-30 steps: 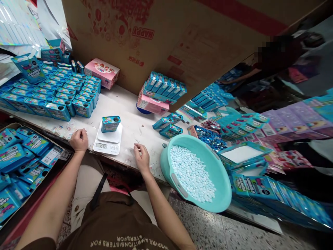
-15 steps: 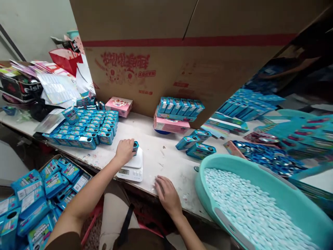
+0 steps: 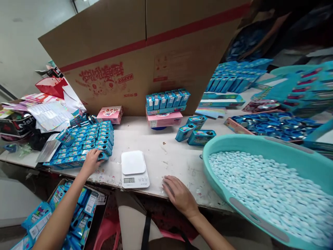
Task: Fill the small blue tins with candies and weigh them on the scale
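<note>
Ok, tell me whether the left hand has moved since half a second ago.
Yes. Against the digital scale, the left hand has moved left, away from it, to the rows of blue candy containers.

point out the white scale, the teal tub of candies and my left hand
white scale [image 3: 133, 163]: head view, on its weighing plate
teal tub [image 3: 250, 143]: head view, on the inner wall at its far side
left hand [image 3: 91, 161]: head view, on the back of the hand

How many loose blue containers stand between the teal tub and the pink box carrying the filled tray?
3: the back container, the left container and the front container, which is nearest the tub. None appears hidden there.
</note>
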